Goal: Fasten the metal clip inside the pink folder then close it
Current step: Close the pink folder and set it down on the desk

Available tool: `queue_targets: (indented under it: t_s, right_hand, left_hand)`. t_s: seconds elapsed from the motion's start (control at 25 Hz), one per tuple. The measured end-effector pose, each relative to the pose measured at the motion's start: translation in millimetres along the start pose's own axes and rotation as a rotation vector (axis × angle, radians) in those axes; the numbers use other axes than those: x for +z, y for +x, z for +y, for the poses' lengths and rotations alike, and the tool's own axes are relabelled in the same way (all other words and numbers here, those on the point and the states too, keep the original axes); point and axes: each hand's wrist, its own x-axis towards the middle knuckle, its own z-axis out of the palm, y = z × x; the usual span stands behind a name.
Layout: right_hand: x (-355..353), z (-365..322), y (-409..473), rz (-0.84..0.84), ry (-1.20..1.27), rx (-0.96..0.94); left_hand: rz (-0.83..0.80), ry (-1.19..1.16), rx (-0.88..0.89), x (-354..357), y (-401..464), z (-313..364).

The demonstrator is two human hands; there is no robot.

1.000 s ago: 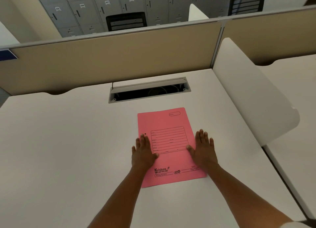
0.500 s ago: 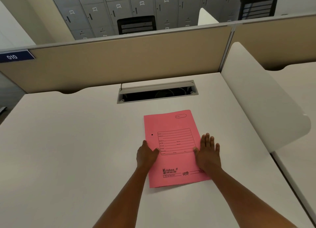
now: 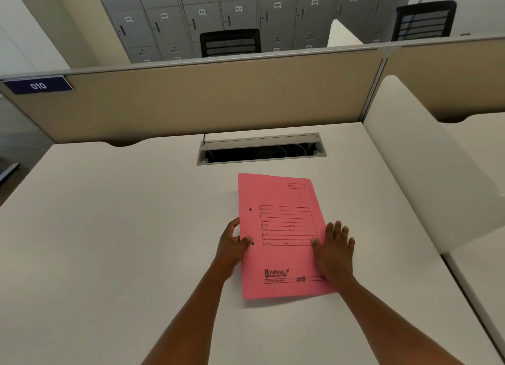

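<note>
A pink folder (image 3: 281,233) lies shut and flat on the white desk (image 3: 109,228), printed cover up, with two small holes near its left edge. My left hand (image 3: 232,244) grips that left edge, thumb on the cover and fingers curled at the side. My right hand (image 3: 333,249) rests flat on the folder's right edge, fingers spread. The metal clip is hidden inside the folder.
A grey cable tray opening (image 3: 261,148) sits in the desk just beyond the folder. A beige partition (image 3: 218,99) stands behind it, and a white divider panel (image 3: 426,157) rises along the right side. Lockers and black chairs stand beyond the partition.
My left hand slid off the cover to the folder's left edge and took hold of it. My right hand stayed flat on the right side. The view shifted slightly.
</note>
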Motion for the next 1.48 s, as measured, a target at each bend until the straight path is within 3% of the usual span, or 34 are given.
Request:
queue_targets:
  t_s: [0.24,0.56,1.0,1.48]
  right_hand:
    - [-3,-18,-3,0.114,0.239,-0.066]
    - [-19,-67,-1,-0.081,0.750,-0.088]
    - [-13,-194,8,-0.278,0.710,-0.260]
    - [3,-349,71,-0.268,0.619,-0.417]
  left_hand:
    - [-0.038,-0.077,0.011,-28,3,1]
    - [0.023,-0.079,0.009,-86,3,-4]
    - [0.295,0.276,0.068,-196,11,4]
    - [0.486,0.479,0.086,-313,95,33]
